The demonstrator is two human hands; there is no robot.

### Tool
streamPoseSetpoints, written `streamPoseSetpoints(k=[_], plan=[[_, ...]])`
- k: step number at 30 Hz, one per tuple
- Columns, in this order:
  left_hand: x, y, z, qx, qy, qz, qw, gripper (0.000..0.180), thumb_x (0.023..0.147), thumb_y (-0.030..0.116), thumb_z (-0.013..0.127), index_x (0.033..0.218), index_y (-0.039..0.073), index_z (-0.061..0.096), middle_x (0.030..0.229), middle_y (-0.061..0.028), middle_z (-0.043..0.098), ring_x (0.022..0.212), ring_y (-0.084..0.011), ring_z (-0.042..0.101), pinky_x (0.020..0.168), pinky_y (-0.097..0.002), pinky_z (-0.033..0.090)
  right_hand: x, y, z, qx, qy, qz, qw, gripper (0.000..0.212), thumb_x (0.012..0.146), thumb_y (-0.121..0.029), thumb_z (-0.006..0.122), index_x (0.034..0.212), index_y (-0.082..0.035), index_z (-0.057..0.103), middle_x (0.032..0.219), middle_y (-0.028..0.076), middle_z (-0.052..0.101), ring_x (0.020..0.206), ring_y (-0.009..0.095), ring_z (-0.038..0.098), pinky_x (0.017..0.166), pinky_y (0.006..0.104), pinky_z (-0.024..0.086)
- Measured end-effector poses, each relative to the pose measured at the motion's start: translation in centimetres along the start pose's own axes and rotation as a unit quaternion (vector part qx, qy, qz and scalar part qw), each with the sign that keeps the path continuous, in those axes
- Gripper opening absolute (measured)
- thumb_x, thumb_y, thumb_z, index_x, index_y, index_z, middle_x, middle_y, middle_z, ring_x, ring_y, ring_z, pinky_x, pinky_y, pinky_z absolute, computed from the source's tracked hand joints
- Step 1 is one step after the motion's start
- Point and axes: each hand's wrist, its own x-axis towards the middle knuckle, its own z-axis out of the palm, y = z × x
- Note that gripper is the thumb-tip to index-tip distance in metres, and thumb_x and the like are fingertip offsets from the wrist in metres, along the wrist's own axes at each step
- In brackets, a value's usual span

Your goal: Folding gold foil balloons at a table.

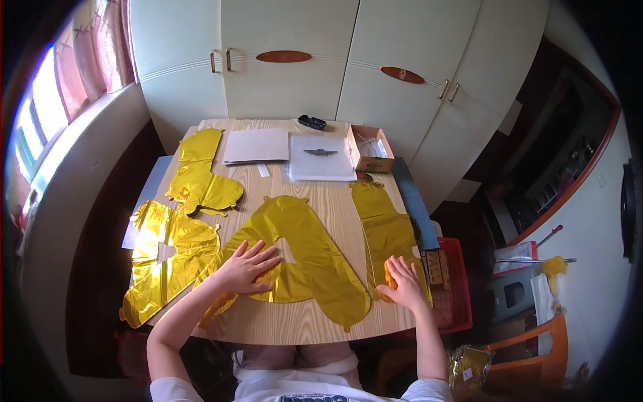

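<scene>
A large A-shaped gold foil balloon (321, 261) lies flat and uninflated in the middle of the wooden table (281, 328). My left hand (249, 268) rests on its left leg, fingers spread. On the right, my right hand (402, 283) lies with fingers stretched over the lower end of another flat gold balloon (383, 218). Something orange (389, 275) shows beside that hand's fingers; what it is I cannot make out. Two more flat gold balloons lie at the left: a crinkled, shiny one (191, 234) in front and a hook-shaped one (197, 161) behind it.
Along the back stand a grey-white folder (256, 146), a clear plastic sleeve (321, 167), a small black object (312, 122) and an open cardboard box (372, 153). Beside the table's right edge is a red crate (459, 281); an orange chair (552, 342) stands lower right. White cabinets (281, 87) close off the back.
</scene>
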Motion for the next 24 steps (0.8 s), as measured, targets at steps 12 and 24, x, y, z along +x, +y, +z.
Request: streamPoseSetpoints(k=[12,24], plan=[[7.7,5.0,-0.9,-0.051,0.046,0.087,0.994,0.066,0.089,0.05,0.059,0.14,0.01,0.046,0.153,-0.0141,0.032,0.144,-0.0365,0.024,0.115,-0.0565,0.019,0.5,-1.3,2.7,0.039,0.116,0.046,0.991,0.035,0.094,-0.032,0.058,0.122,-0.013,0.066,0.132,0.009,0.06,0.127,0.031,0.051,0.109,0.0493,0.035],[17.7,13.5,2.4,-0.104,0.157,0.153,0.97,0.036,0.083,0.03,0.066,0.113,0.011,0.065,0.12,-0.003,0.063,0.111,-0.0212,0.058,0.091,-0.0388,0.043,-1.3,-2.3,-0.6,0.101,0.114,-0.008,0.988,0.041,0.086,-0.03,0.067,0.117,-0.004,0.066,0.131,0.017,0.058,0.127,0.033,0.05,0.107,0.0435,0.037]])
